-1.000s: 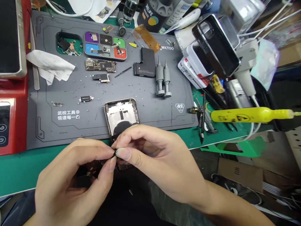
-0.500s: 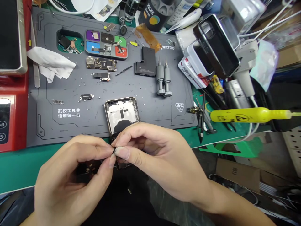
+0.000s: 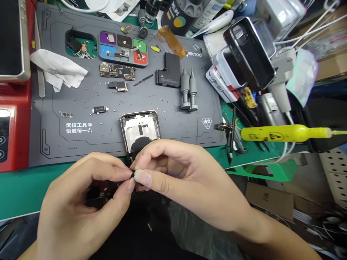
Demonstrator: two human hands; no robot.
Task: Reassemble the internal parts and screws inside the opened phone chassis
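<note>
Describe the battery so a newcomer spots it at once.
On the gray mat, find the two gray screwdrivers. The battery lies directly left of them. Its chunky black L shape sets it apart from the narrow circuit board further left.

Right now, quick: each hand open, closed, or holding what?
Left hand: closed, fingertips pinching a small black piece.
Right hand: closed, thumb and fingertips on the same piece; its exact shape cannot be told.

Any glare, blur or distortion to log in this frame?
Head view: reflections on the clear plastic box, upper right; soft, stretched detail towards the right edge. Same view: tiny black part between left hand and right hand, too small to identify.
</note>
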